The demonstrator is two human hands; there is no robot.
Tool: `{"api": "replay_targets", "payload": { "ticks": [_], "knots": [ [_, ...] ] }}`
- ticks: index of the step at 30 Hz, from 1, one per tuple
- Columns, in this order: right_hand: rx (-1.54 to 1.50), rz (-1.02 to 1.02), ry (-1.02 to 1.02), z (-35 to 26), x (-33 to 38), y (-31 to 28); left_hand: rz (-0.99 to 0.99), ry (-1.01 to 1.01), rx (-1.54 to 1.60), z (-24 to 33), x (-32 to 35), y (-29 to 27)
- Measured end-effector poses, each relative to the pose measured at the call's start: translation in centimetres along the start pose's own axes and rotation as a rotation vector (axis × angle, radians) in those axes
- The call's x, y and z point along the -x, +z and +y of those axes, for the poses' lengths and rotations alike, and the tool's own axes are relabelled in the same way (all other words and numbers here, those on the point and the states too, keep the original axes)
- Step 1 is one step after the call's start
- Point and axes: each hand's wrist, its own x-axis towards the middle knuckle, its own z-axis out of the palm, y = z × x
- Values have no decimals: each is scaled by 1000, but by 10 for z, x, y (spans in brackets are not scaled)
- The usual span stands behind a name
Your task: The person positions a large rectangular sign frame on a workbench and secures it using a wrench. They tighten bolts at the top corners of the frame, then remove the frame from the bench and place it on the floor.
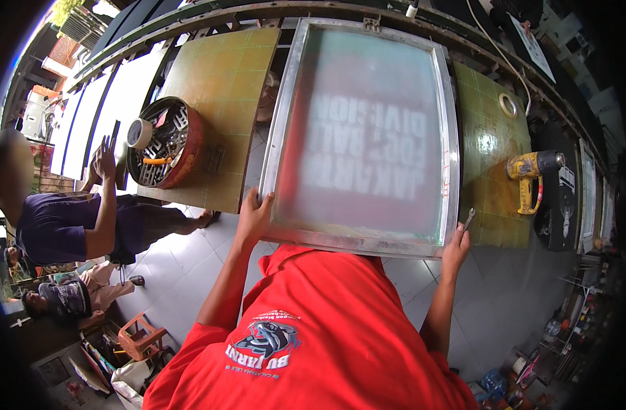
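Observation:
A silk-screen frame (pixel 452 164) of bare metal lies in front of me, its hazy mesh (pixel 367 89) showing pale reversed lettering. My left hand (pixel 256 217) is closed round the frame's left side close to the near corner. By the opposite near corner, my right hand (pixel 456 247) is closed at the frame's edge. A small wrench (pixel 470 218) sticks up from that hand's fingers. At the frame's far end a metal hinge clamp (pixel 371 25) meets the rail.
Yellowish boards (pixel 220 89) flank the frame. The left one bears a red round tin (pixel 190 147) of metal parts with a tape roll; the right one has another tape roll (pixel 508 106) and a yellow heat gun (pixel 525 167). A person (pixel 67 219) stands at left; another sits behind.

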Motion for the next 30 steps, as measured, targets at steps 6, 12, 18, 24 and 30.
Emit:
{"api": "replay_targets", "payload": {
  "ticks": [6, 12, 18, 24, 30],
  "knots": [
    [-89, -27, 2, -6, -4, -6, -42, -1, 184, -10, -2, 0],
    [-91, -38, 52, 5, -8, -5, -67, 31, 181, -13, -5, 1],
    [6, -25, 84, 36, -12, 12, 127, 314, -76, -61, -19, 24],
    [-7, 44, 68, 43, -8, 16, 24, 166, 63, -41, -12, 22],
    [78, 40, 57, 19, -3, 13, -51, 13, 209, -55, -15, 24]
  ]
}}
